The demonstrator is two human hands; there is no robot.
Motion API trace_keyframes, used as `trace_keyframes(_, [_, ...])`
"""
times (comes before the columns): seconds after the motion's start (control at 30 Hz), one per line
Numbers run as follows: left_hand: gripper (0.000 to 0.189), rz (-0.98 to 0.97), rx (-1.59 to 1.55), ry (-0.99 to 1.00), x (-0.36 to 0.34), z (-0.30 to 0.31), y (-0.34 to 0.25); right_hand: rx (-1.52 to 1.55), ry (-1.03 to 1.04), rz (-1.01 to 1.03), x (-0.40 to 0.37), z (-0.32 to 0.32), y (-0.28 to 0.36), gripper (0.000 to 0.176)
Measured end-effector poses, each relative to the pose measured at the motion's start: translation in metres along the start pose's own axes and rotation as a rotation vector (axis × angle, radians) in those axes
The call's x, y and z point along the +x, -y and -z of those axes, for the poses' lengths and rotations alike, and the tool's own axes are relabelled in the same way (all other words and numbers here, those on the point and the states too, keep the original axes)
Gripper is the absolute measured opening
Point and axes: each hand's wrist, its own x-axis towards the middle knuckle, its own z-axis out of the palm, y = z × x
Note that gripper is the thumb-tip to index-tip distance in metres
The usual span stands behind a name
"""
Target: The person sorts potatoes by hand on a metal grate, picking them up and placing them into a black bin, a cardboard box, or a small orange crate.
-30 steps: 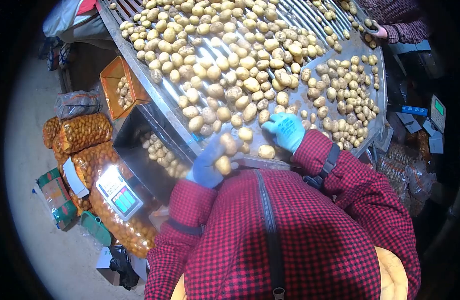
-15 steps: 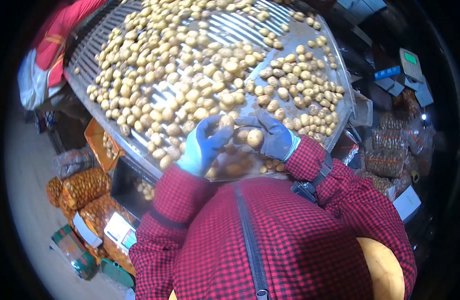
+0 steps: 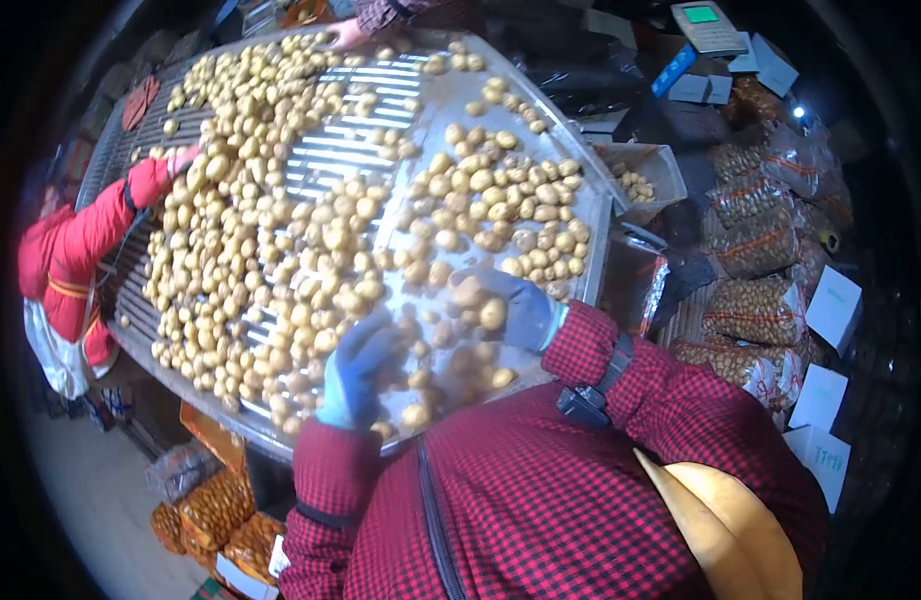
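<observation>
My right hand [image 3: 530,312], in a blue glove, is closed around a couple of potatoes. One pale round potato [image 3: 492,313] shows at its fingers, and a browner one beside it is blurred. My left hand [image 3: 356,372], also gloved, is over the near part of the sorting table, close to the loose potatoes [image 3: 325,300]. Its fingers look apart and nothing shows in them, though motion softens their outline. Several blurred potatoes [image 3: 416,415] are on the metal between my hands and my body.
The slatted metal sorting table [image 3: 310,172] carries many potatoes. At left, a co-worker's red sleeve [image 3: 100,235] reaches over it; another person's hand [image 3: 348,35] is at the far edge. Filled potato bags [image 3: 750,310] and a white bin [image 3: 660,180] are at right, orange net bags [image 3: 218,508] lower left.
My hands, close together before, are now apart, the left one lower and to the left. The view has turned rightward, bringing the co-workers' hands and more bags into sight.
</observation>
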Motion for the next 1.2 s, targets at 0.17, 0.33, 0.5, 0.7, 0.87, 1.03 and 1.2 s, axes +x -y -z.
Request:
trace_keyframes(0.17, [0.041,-0.081,0.249,-0.045,-0.014,0.036,0.049,-0.105,-0.285,0.485,-0.037,0.058,0.078,0.034])
trace_keyframes(0.33, [0.039,0.025,0.304,0.004,-0.042,0.044,0.068,0.403,-0.120,0.549,-0.030,0.211,0.187,0.027])
trace_keyframes(0.5, [0.053,0.061,0.417,-0.022,-0.054,0.035,0.087,-1.309,-0.972,0.824,0.018,0.381,0.240,0.035])
trace_keyframes(0.7, [0.058,-0.099,0.552,-0.037,-0.052,0.017,0.099,-1.311,-0.615,0.972,0.045,0.190,0.180,0.029])
trace_keyframes(0.87, [0.056,0.107,0.484,-0.013,-0.056,-0.001,0.075,-2.238,-0.531,0.728,0.121,0.173,0.154,0.041])
trace_keyframes(1.03, [0.050,0.353,-0.413,-0.053,-0.061,0.012,0.109,-2.192,-0.540,0.187,0.120,0.111,0.176,0.061])
trace_keyframes(1.2, [0.047,0.224,-0.018,-0.037,-0.063,-0.002,0.082,-1.989,-0.588,0.454,0.127,0.141,0.173,0.061])
